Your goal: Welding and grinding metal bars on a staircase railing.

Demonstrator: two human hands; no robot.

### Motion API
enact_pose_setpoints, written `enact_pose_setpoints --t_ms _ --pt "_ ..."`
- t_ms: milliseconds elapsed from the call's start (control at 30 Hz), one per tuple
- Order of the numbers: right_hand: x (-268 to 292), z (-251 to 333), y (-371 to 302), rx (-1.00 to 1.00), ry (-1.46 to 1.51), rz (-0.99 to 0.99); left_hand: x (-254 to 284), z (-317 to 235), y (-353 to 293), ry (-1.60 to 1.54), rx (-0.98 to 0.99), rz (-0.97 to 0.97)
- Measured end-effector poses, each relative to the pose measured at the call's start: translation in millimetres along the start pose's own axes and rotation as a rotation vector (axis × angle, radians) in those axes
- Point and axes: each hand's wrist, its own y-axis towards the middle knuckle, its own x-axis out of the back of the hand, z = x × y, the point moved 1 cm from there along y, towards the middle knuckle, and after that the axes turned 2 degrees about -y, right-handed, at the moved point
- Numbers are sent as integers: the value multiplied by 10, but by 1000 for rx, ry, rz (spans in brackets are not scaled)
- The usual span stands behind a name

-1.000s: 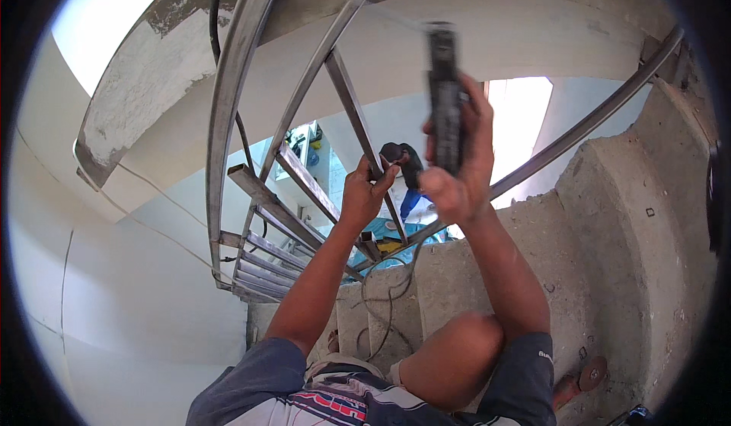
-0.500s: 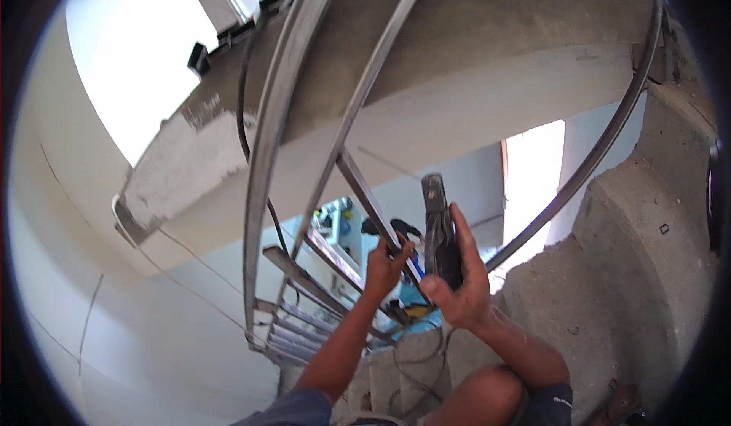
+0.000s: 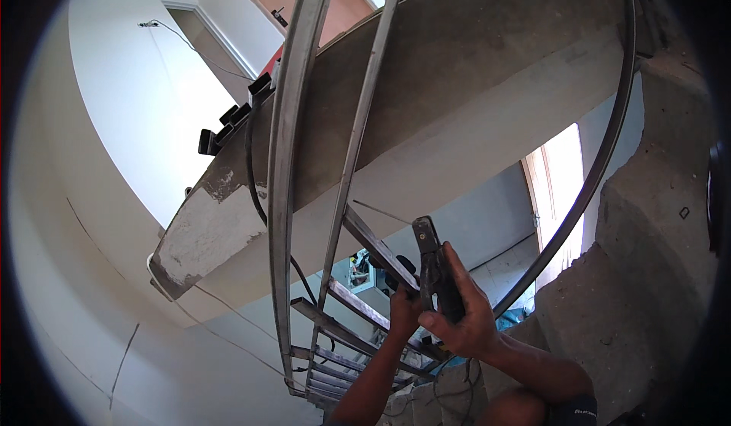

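Note:
My right hand (image 3: 474,315) is closed around a dark, worn welding electrode holder (image 3: 449,285), its jaw end pointing up. A thin electrode rod (image 3: 381,212) sticks out leftward from the jaws, its tip close to the metal railing. My left hand (image 3: 405,312) is closed at the lower end of a square metal bar (image 3: 373,242), just left of the holder. The bar slants up to meet a thin upright (image 3: 358,137) of the railing. Most of my left fingers are hidden behind the bar and the holder.
A thick curved rail (image 3: 283,159) stands at the left, and another dark curved rail (image 3: 590,190) sweeps past at the right. Rough concrete steps (image 3: 655,205) rise at the right. A concrete slab edge (image 3: 487,68) crosses above. Cables (image 3: 457,384) hang below my hands.
The view has shifted, so the slab and railing sit differently in the picture. My left hand has slid down the bar and is nearer the holder, which stays in my right hand.

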Motion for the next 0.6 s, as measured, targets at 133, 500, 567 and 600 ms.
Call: enact_pose_setpoints --t_ms 133,500,567,600 --pt "-24 76 8 -60 99 47 14 133 44 -34 57 11" --pt "6 74 63 -14 185 2 18 -7 -12 -65 -107 -2" --pt "2 87 74 -9 174 -3 28 -50 -17 23 -130 7" --pt "0 94 77 -4 163 -7 32 -12 -15 41 -147 19"
